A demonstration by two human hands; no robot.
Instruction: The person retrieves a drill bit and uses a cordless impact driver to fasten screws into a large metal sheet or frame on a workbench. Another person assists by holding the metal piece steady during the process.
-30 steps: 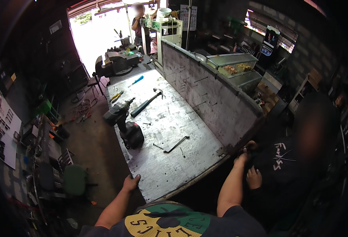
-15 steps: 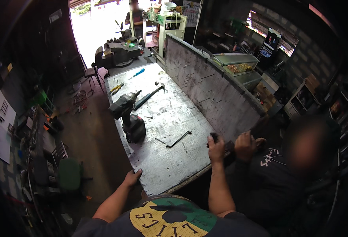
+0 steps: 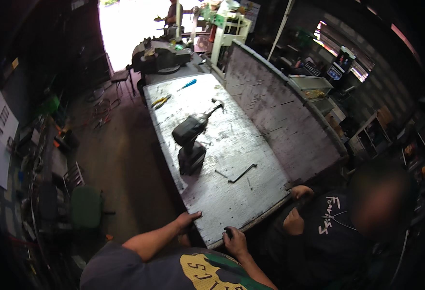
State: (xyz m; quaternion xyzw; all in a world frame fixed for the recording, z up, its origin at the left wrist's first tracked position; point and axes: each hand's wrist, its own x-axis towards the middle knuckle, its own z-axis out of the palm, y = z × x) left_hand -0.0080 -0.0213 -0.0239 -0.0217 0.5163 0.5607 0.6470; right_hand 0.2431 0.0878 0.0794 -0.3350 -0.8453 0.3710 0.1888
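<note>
My left hand [image 3: 187, 220] grips the near left edge of the metal-topped workbench [image 3: 212, 210], fingers partly hidden. At the near edge, my right hand [image 3: 236, 243] is closed around a small dark thing, too unclear to name. Farther up the bench, a black cordless impact wrench [image 3: 189, 137] stands on its battery. Behind it lies a hammer [image 3: 215, 107], partly covered from view. A thin dark bar with bent ends [image 3: 243, 174] rests to the right of the impact wrench, with a nail [image 3: 220, 174] and another thin pin [image 3: 250, 183] beside it.
Yellow-handled pliers [image 3: 161, 101] and a blue screwdriver [image 3: 189, 84] lie at the far end, before a large vise [image 3: 160, 57]. An upright panel [image 3: 280, 113] with protruding nails borders the right side. A co-worker [image 3: 314, 237] stands close at right; another person is far back.
My right hand has come down and left to the bench's near edge, away from the co-worker's hands. My view has shifted, and the co-worker's hands are now lower and apart.
</note>
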